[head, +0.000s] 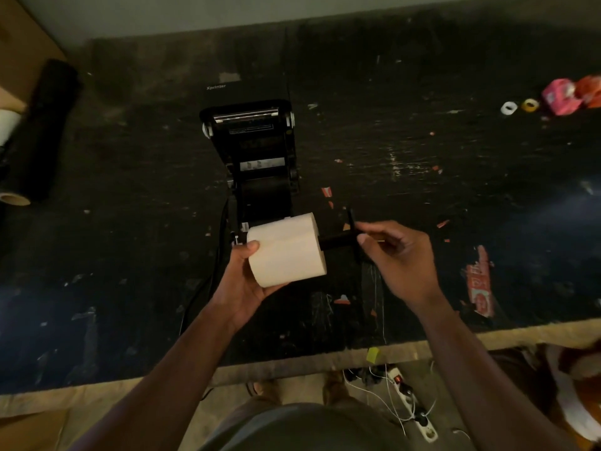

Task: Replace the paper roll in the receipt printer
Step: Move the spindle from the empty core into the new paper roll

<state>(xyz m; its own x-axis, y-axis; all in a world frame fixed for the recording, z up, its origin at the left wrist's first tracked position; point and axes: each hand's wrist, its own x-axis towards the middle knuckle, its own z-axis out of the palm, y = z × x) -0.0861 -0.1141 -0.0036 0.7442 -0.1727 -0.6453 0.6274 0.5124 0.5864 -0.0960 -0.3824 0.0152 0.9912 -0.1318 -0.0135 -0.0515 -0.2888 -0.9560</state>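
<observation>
One printer [257,151], one paper roll [286,252], two tape rings [509,108].

I can't see the black plastic spindle [338,241] inside the white paper roll [286,250]; my right fingers [366,239] cover its outer end.

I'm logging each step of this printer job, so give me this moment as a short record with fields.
printer: black, lid open, on the dark table
paper roll: white, held in front of the printer, not yet in it
spindle: black rod, sticking out of the roll's right end
left hand: cradles the roll from below
right hand: pinches the spindle's outer end
far right: small tape rolls
</observation>
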